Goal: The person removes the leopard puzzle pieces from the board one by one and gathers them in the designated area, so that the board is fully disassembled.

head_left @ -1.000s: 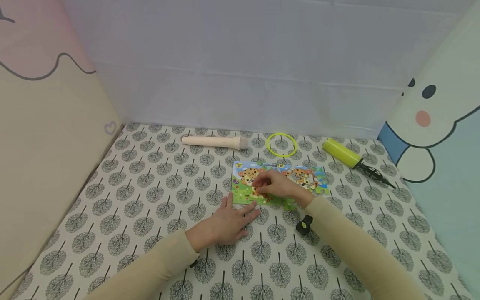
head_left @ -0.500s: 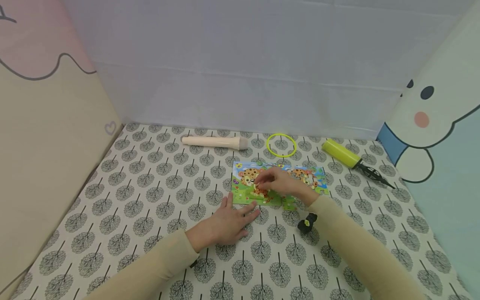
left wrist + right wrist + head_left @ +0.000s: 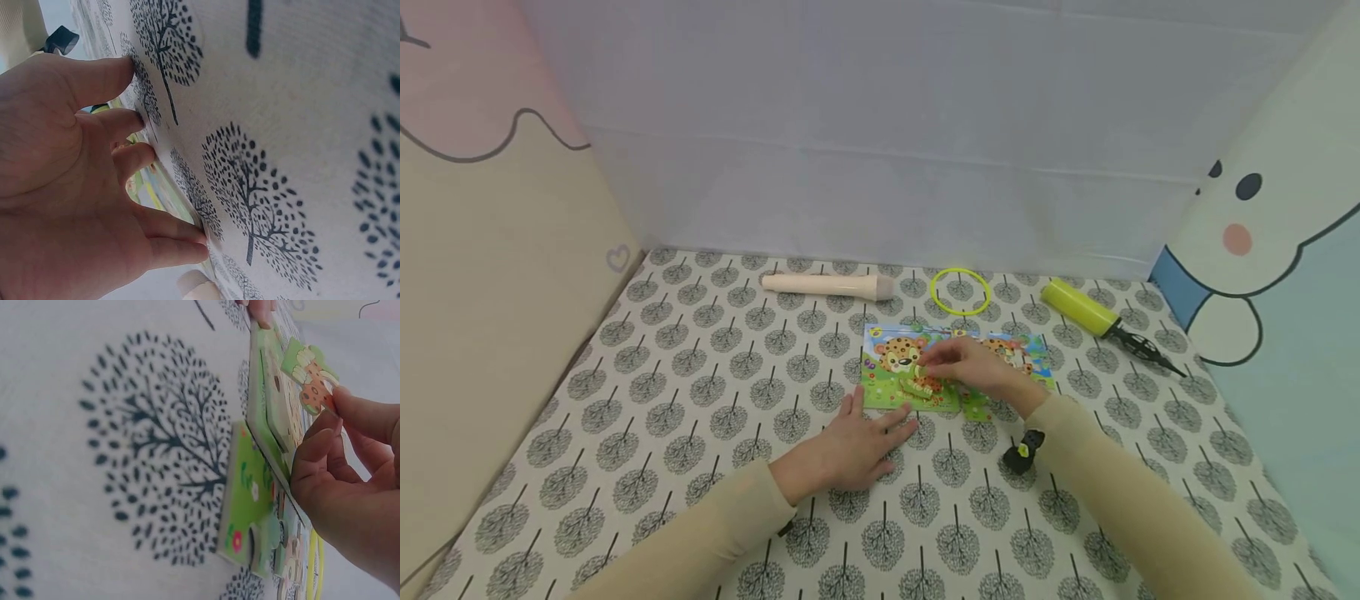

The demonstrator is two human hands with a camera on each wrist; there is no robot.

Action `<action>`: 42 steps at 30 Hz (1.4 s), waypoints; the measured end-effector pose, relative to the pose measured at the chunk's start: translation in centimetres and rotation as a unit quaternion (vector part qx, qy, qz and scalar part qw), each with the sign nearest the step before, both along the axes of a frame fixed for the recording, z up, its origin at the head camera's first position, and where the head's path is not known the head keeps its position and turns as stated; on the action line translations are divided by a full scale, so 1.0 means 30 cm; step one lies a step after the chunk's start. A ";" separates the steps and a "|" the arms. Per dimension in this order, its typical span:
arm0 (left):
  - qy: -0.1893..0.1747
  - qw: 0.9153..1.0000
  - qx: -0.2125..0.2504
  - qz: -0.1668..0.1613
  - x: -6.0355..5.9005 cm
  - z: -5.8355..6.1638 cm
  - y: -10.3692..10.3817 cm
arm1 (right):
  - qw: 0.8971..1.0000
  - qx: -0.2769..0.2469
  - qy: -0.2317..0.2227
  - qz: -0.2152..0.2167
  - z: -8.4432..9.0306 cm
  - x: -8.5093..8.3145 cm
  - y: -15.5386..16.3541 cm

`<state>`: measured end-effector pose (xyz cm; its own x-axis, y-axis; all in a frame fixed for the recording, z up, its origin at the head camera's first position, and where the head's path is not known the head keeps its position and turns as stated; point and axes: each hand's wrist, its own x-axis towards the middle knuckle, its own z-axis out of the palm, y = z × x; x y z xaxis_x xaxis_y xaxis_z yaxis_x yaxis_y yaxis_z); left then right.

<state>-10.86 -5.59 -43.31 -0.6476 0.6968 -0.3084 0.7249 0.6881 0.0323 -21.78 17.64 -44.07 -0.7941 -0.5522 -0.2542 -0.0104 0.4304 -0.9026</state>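
Note:
In the right wrist view, a jigsaw piece [image 3: 312, 375] with a green ground and orange spotted paws is pinched between the thumb and finger of my right hand [image 3: 356, 469]. In the head view that hand [image 3: 973, 367] hovers over the right part of a puzzle board [image 3: 880, 396] printed with a spotted leopard cub. My left hand [image 3: 856, 450] lies with fingers spread on the cloth, its fingertips at the board's near edge. To the right of the board are joined jigsaw pieces [image 3: 1037, 354] with a similar picture; one green corner piece [image 3: 247, 494] sticks out toward me.
Behind the puzzle, a pale pink tapered tube [image 3: 827, 286] and a thin yellow ring [image 3: 961, 312] lie on the tree-print cloth [image 3: 700, 417]. A yellow-green hand pump [image 3: 1078, 308] with a black end lies at the back right. Fabric walls [image 3: 887, 167] enclose the back and sides.
My right hand has drawn slightly right, uncovering more of the cub's face, with the jigsaw piece tilting in its fingers. The left hand stays in place.

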 end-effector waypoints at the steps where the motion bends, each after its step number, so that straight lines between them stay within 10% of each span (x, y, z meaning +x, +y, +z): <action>1: 0.000 1.000 0.000 -0.001 0.000 0.000 0.002 | 1.000 0.000 -0.001 -0.006 -0.001 0.001 0.001; 16: 0.024 0.998 0.056 -0.013 -0.030 0.009 0.052 | 0.999 -0.010 0.023 -0.038 0.070 0.032 0.094; 42: 0.038 0.999 0.012 -0.017 -0.074 0.020 0.094 | 0.997 0.073 -0.001 -0.027 0.051 0.088 0.444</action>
